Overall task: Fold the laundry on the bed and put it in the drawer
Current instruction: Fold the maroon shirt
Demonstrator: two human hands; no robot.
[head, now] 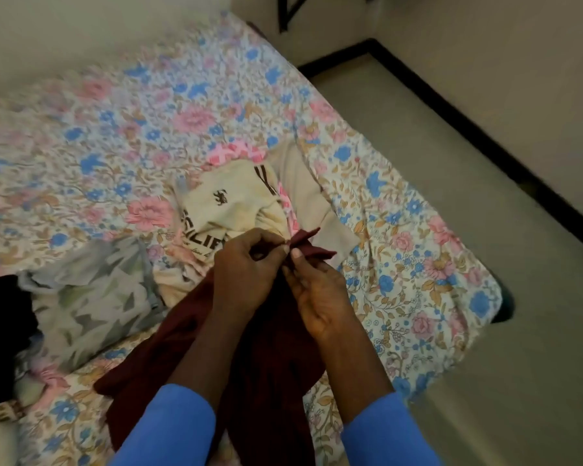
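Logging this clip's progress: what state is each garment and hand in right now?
maroon garment: unfolded, corner held up, rest draped on the bed
left hand: pinches the maroon garment
right hand: pinches the maroon garment
cream shirt: crumpled, unfolded
leaf-print cloth: crumpled, unfolded
beige garment: loose, unfolded

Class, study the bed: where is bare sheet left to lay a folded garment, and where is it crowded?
Bare sheet runs from the cream shirt to the wall; a narrower strip lies between the beige cloth and the sheet's right edge. Crowded: near left, with grey cloth, black cloth, maroon garment.
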